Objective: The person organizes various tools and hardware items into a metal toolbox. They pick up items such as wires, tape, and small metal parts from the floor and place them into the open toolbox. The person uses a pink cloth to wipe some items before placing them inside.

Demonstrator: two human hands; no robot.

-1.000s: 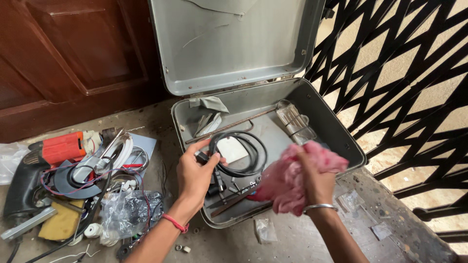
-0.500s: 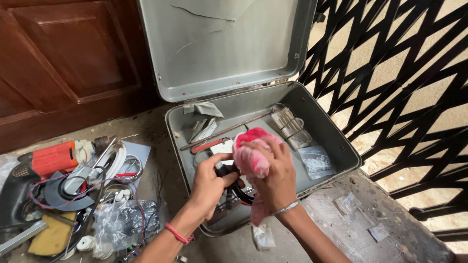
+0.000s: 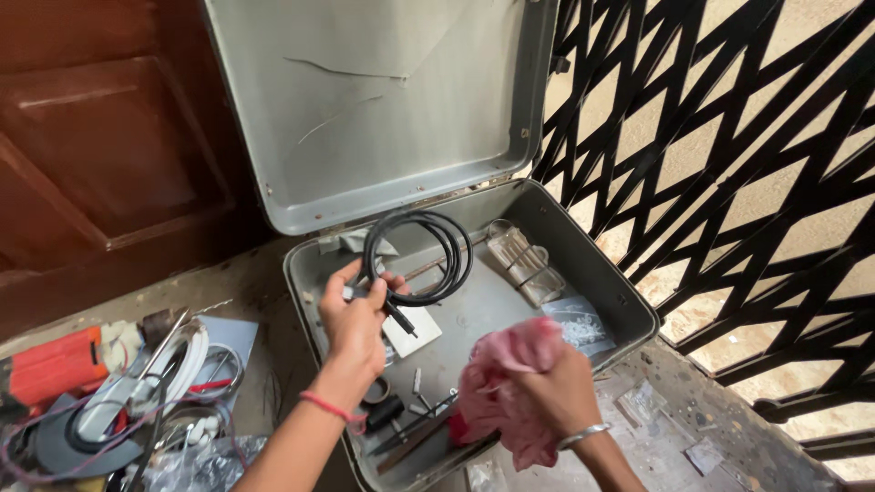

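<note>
Left hand [image 3: 354, 319] pinching coiled black cable [image 3: 419, 255], lifted above grey metal case [image 3: 629, 301], loop standing up at 12 o'clock from knuckles. Right hand [image 3: 556, 392] fisted tight round pink rag [image 3: 501, 383], hovering over case's near edge at 5 o'clock from cable. Case lid propped open. Clear plastic bag [image 3: 579, 323] plus loose tools on case floor. Red drill [image 3: 55, 364] and wire pile on ground at 9 o'clock.

Bare floor is left at the middle of the case [image 3: 629, 314]. Its near corner is blocked by tools [image 3: 415, 437], its far side by a rod [image 3: 437, 262] and clips [image 3: 521, 261].
</note>
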